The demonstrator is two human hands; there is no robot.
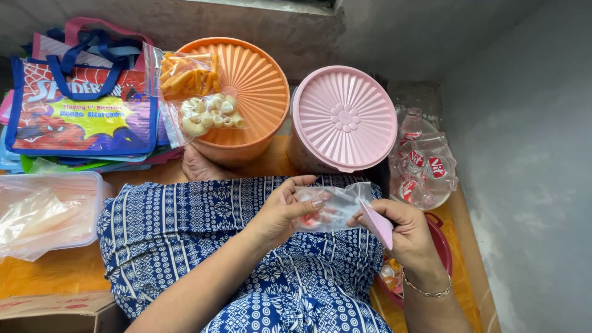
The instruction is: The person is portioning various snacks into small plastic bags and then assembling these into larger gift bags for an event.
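Both hands pinch one small clear plastic bag [333, 206] over the lap, approx. centre of view. Left hand [280, 213] has its grip closed on the bag's left edge, thumb on top, fingers [314, 203] curled behind the film. Right hand [407, 234] has its grip closed on the bag's right edge & also holds a flat pink card [377, 225] against it, tilted. Bag sits between the two grips, touching both; something reddish shows inside, too blurred to tell what.

Lap is covered w/ blue-and-white patterned fabric [203, 234]. Gold bracelet [427, 290] on the right wrist. Beyond the hands: pink ribbed lid [344, 117] on a round tub, just beside an orange lidded tub [256, 92]. On the orange lid lies a clear packet of yellow & white snacks [197, 92]. Far left, a stack of printed party tote bags [83, 105]. Below those, a clear plastic box [49, 213] w/ empty bags inside. Right of the pink tub, clear plastic bottles [425, 166]. Under the right wrist, a red bowl [441, 246] w/ small wrapped sweets [390, 277]. Floor covering is orange [55, 274].
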